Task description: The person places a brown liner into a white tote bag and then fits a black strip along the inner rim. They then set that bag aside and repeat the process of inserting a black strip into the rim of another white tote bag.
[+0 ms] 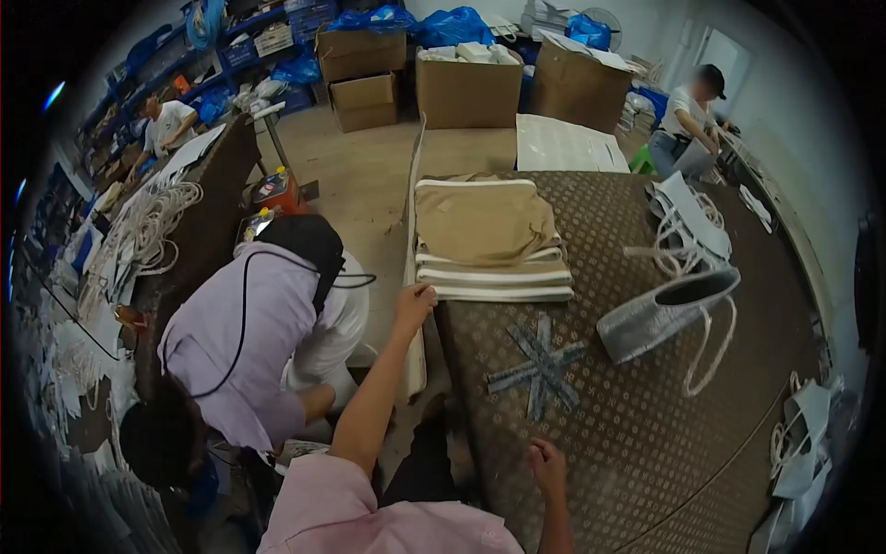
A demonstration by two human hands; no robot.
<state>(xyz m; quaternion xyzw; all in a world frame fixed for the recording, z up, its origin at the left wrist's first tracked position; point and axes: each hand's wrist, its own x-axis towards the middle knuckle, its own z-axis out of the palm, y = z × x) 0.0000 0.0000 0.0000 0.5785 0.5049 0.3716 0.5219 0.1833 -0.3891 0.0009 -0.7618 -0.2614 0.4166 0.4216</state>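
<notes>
A stack of folded tan fabric pieces with white edges lies at the table's left edge. At its front left corner is my left hand, its fingers pinched together. What lies between those fingertips is too small to make out. My right hand hovers over the patterned tabletop, fingers curled in, with nothing visible in them. Between the two hands, dark grey strips cross in a star shape on the tabletop. To their right, a silver bag with a white rope handle rests on its side.
Close on my left, a person in a lilac shirt bends down. More white bags with rope handles lie at the right. A long pale strip runs along the table's left side. Cardboard boxes and two seated people are farther back.
</notes>
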